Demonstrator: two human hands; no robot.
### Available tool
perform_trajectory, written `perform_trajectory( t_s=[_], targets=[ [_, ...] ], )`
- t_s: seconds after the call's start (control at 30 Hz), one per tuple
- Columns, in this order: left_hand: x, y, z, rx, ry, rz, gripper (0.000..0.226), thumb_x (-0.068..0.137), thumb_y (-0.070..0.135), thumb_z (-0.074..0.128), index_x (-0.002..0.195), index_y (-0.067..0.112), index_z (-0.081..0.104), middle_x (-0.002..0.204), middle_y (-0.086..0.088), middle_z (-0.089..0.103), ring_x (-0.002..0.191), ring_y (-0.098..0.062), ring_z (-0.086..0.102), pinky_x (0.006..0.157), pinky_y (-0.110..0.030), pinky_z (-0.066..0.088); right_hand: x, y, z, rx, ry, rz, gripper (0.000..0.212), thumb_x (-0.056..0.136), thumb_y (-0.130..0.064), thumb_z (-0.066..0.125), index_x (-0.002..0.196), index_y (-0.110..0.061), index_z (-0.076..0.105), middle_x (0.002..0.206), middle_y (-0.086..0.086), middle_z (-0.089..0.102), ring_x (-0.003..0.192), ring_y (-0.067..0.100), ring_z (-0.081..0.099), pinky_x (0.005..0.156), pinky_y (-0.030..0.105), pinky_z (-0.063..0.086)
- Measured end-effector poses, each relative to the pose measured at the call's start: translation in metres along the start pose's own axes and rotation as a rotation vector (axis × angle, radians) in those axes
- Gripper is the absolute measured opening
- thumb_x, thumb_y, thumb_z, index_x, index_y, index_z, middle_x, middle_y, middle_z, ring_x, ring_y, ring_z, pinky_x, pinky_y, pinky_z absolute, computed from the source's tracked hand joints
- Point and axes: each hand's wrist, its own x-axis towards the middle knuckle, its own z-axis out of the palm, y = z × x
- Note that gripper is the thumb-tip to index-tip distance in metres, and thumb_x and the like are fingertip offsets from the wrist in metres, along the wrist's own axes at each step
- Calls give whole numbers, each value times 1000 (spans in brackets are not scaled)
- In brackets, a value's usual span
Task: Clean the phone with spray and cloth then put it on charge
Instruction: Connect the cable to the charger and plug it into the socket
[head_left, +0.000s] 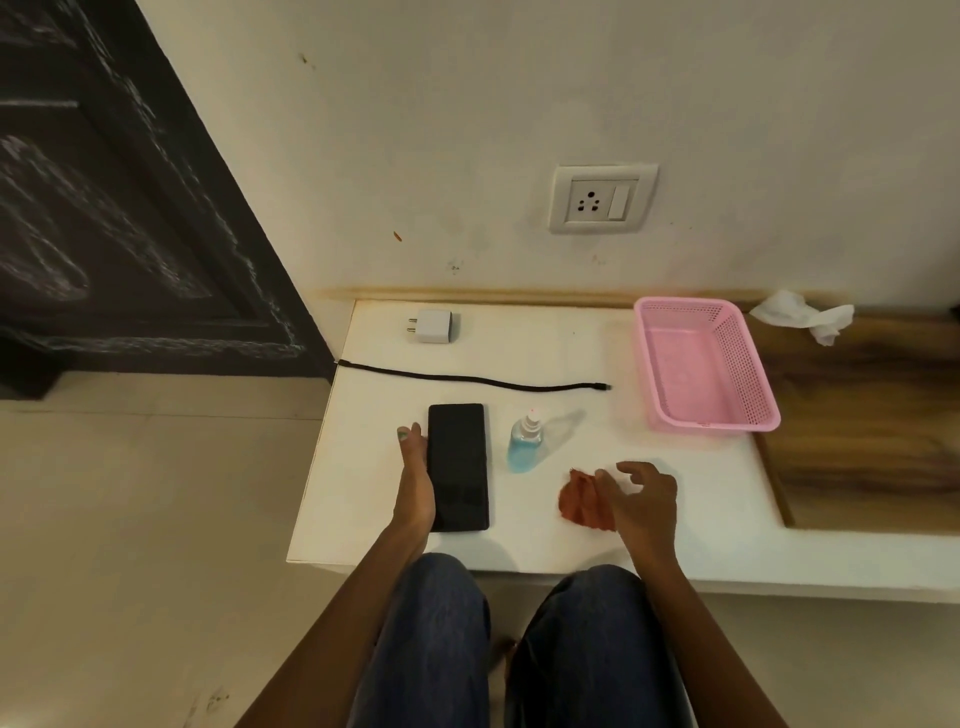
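- At far left we see a dark panelled door standing behind the pale floor.
- Our left hand lies flat along the left edge of the phone, touching it; the fingers are stretched out and released, not wrapped around anything.
- The phone lies flat and screen-up on the white surface, near its front edge, with the screen dark.
- Behind the phone we see a black cable laid out in a long line across the surface, its left end at the surface edge, and beyond it a white charger plug lying on its side, pins to the left.
- Just right of the phone stands the spray bottle, upright, blue liquid inside, apart from both hands.
- A reddish-brown cloth lies crumpled on the surface to the right of the bottle.
- Our right hand sits at the cloth's right side, overlapping it; its fingers are loosely curled and spread, and we cannot tell whether they grip the cloth.
- On the wall above we see a white socket with a switch.
- A pink basket rests at the right of the surface, and a crumpled white tissue lies on the wood-grain panel beyond it.
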Motion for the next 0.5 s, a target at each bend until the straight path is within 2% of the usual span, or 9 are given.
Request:
perform_trajectory(
  t_s=[0.13,0.23,0.3,0.4,0.5],
  targets=[
    [5,-4,-6,-52,40,110,50,103,36,13,150,19,21,157,-4,24,144,-22,23,117,-37,14,-4,-18,-11,89,-25,-28,14,89,-16,59,102,-12,63,109,7,60,96,18,55,81,27,42],
    [6,-9,-17,55,157,320,39,104,25,26,141,18,36,146,-5,43,135,-22,39,114,-34,26,-5,-46,-15,96,-90,-134,13,90,-9,55,97,-13,64,99,2,65,89,16,58,78,23,45],
    [10,-13,-29,209,245,481,39,99,33,35,137,22,41,141,-2,48,130,-19,46,111,-35,34,-4,-71,-14,126,-156,-206,14,89,-7,55,91,-16,66,90,-4,66,85,11,60,71,16,45],
    [24,-17,-46,404,349,580,53,92,51,37,138,25,39,144,1,46,132,-19,44,111,-40,34,4,-113,-4,161,-290,-283,16,87,-5,56,88,-16,68,86,-7,68,81,7,62,67,15,44],
    [39,-23,-59,516,364,601,56,89,45,45,140,26,35,146,-1,43,134,-24,41,112,-50,32,18,-151,18,101,-389,-377,17,86,-3,56,88,-13,69,87,-4,69,83,10,63,72,15,46]
  ],
)
